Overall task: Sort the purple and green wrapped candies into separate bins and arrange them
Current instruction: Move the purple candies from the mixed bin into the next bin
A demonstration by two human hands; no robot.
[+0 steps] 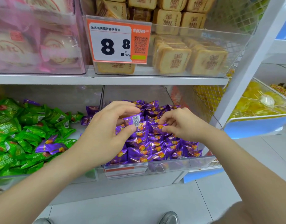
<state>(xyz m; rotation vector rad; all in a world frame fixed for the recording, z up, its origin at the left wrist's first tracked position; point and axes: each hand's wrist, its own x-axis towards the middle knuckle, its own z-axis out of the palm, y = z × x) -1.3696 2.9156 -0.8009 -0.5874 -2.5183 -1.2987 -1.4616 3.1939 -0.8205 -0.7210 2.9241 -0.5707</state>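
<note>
The left hand (105, 131) pinches a purple candy (133, 120) between thumb and fingers, barcode facing out, long axis roughly upright; just right of it the right hand (182, 125) nips a wrapper (159, 127) on top of the purple pile (143, 152). Both grips sit directly over the purple bin (179, 162), so any drop is straight down. Down and left of the left hand, stray purples (49, 147) lie among the greens (32, 131); that hand looks nearer

Single head-worn view, facing forward-down, close to clear bin (171, 164); upper shelf (106, 79) across top, floor (122, 207) at bottom.
</note>
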